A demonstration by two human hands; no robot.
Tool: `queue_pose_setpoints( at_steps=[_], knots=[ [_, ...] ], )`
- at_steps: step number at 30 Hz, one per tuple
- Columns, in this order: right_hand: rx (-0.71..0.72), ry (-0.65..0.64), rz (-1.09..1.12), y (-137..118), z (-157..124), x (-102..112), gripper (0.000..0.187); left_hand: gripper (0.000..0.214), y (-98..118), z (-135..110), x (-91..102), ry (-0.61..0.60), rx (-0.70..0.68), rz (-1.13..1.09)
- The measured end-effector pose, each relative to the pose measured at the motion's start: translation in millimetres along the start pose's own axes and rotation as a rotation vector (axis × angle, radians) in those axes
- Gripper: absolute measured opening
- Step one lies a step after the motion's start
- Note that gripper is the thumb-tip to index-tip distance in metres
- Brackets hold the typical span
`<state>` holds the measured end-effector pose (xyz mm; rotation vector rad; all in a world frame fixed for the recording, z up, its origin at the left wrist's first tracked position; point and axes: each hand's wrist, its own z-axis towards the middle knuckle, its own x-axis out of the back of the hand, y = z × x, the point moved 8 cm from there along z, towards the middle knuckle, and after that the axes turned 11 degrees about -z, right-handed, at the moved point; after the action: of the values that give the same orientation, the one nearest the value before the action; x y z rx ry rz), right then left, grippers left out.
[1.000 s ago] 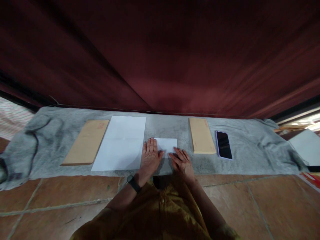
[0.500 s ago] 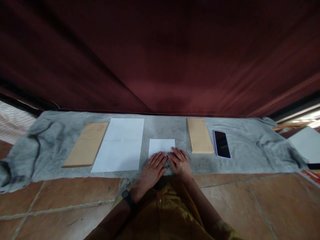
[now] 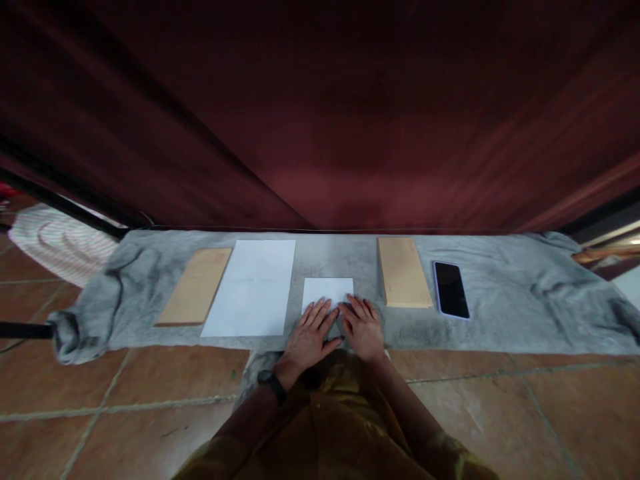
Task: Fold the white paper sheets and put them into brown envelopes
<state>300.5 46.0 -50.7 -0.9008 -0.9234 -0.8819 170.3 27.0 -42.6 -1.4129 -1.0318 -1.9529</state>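
Note:
A small white folded-looking sheet of paper lies on the grey cloth in front of me, its near edge covered by my hands. My left hand rests flat on its lower left part, fingers stretched out. On the lower right part my right hand lies with fingers extended and slightly apart. To the left is a larger stack or sheet of white paper, with a faint crease across its middle. A stack of brown envelopes sits right of my right hand.
Another pile of brown envelopes lies beside the large white paper at left. A phone with a dark screen and a purple edge rests at right. Grey cloth covers the narrow surface; a dark red curtain hangs behind it.
The view has shifted a little, so things on the left appear farther right. Both hands stay on the small paper, my left fingers slightly more spread.

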Motion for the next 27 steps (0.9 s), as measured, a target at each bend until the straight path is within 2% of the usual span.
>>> queue_pose_setpoints(
  at_steps=[12,27],
  knots=[
    [0.022,0.022,-0.020,-1,-1,1,0.038,0.067,1,-1,-1.1,-0.006,0.018,-0.023],
    [0.101,-0.058,-0.061,-3,-7,1,0.036,0.059,12,-3,-2.9,0.050,0.093,-0.027]
  ],
)
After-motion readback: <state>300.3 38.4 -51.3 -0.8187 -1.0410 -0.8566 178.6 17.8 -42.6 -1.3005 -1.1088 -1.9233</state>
